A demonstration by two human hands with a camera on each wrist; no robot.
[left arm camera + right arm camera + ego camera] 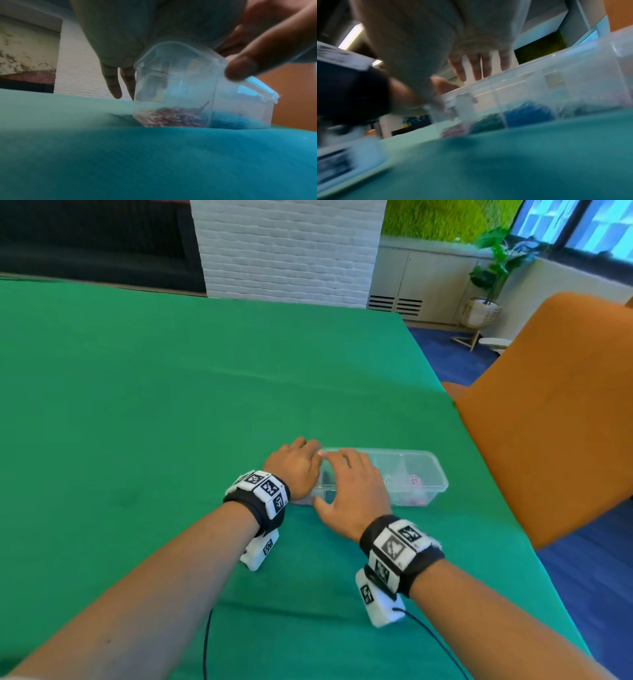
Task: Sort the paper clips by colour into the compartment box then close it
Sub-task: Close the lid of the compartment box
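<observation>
A clear compartment box (423, 470) lies on the green table, its lid on top. My left hand (294, 465) rests its palm on the box's left end, with its fingers (112, 82) hanging straight down past that end. My right hand (352, 486) lies flat across the lid beside it, thumb (240, 69) on the front edge. Inside the box (180, 88) pink clips (171, 117) fill the end compartment. In the right wrist view green clips (488, 121) and blue clips (527, 113) sit in separate compartments. More pink clips (416, 482) show at the right.
The green cloth table (171, 405) stretches wide to the left and far side. An orange chair (548, 422) stands against the table's right edge, close to the box. A thin dark cable (205, 642) hangs off the near edge between my forearms.
</observation>
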